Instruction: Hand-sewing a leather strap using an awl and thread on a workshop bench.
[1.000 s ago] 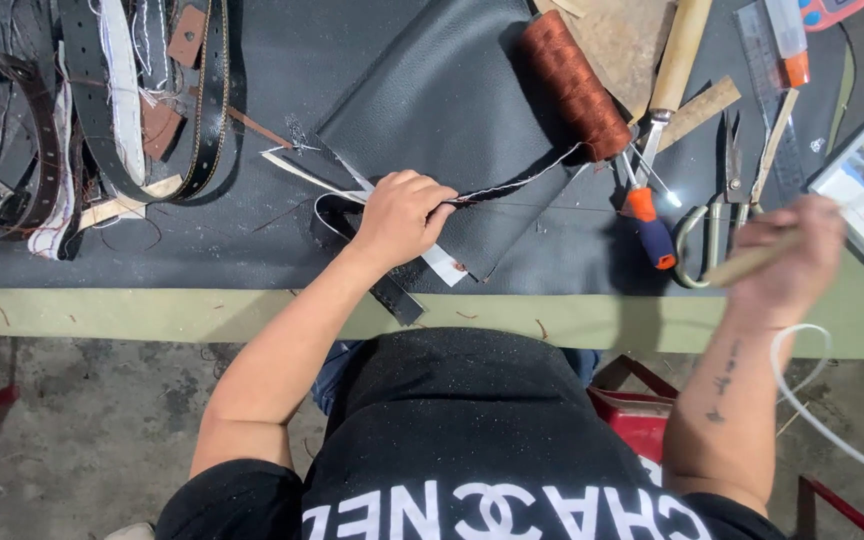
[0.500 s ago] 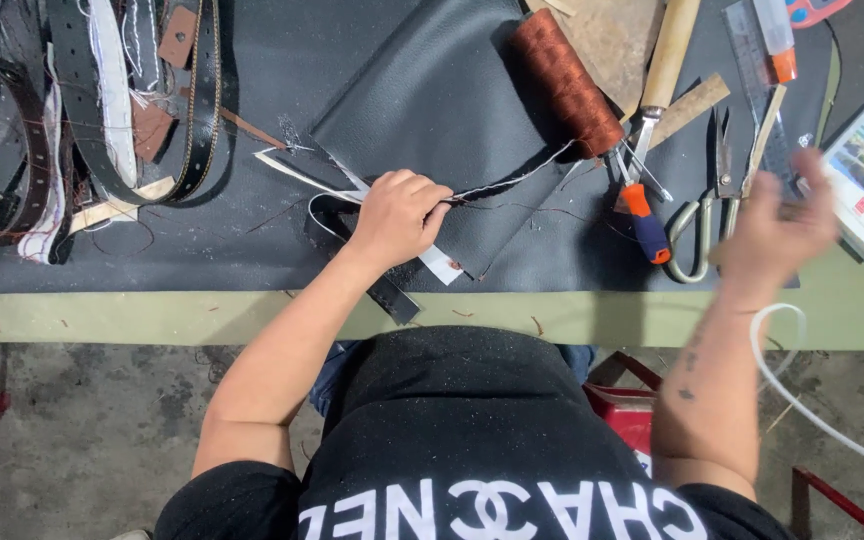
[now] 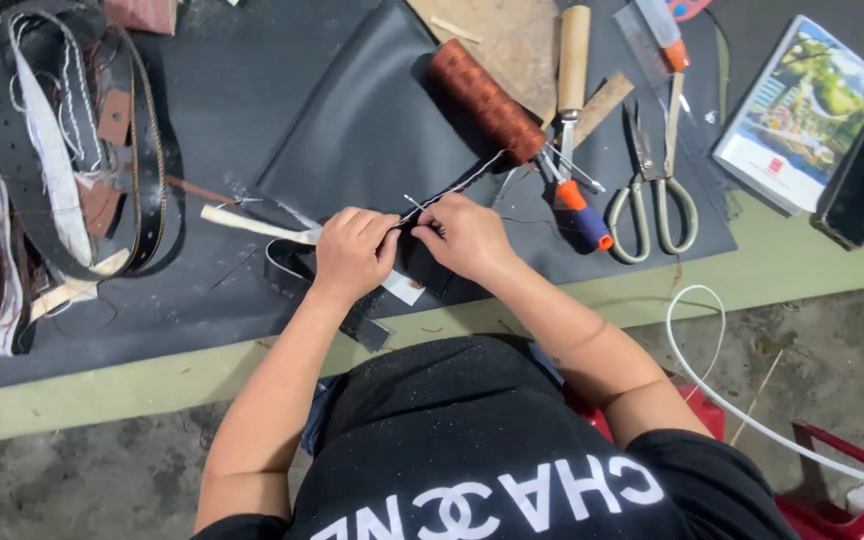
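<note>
At the near edge of a dark work mat point(image 3: 252, 90), a black leather strap point(image 3: 287, 268) is pinched by the left hand point(image 3: 352, 250). Just beside it, the right hand point(image 3: 462, 235) is closed narrowly on a needle point(image 3: 414, 207), whose white thread point(image 3: 467, 180) is stretched up-right toward a brown spool point(image 3: 485, 100).
</note>
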